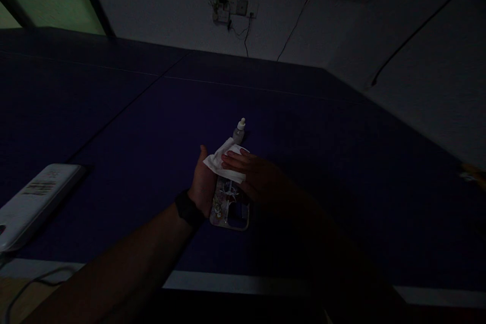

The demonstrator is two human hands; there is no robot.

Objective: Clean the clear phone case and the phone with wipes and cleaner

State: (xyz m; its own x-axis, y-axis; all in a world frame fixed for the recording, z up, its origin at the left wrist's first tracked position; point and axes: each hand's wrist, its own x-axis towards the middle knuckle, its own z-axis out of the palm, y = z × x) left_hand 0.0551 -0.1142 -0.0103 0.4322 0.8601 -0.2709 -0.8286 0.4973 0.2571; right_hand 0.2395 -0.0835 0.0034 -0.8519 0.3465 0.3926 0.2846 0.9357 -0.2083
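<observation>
My left hand [202, 182], with a dark watch on its wrist, supports a patterned phone case [218, 210] along its left side, thumb pointing up. The case has a large camera cutout at its near end. A white tissue [218, 162] covers the far part of the case. My right hand [254, 174] lies over the tissue, fingers pressing it against the case. Just beyond the tissue stands a small clear dropper bottle [238, 134] with a white cap. The left fingers under the case are hidden.
The dark blue table [152, 121] has a pale front edge. A white power bank-like box [38, 200] lies at the left, with a cable [34, 281] below it. On the back wall are sockets [237, 7] with hanging wires.
</observation>
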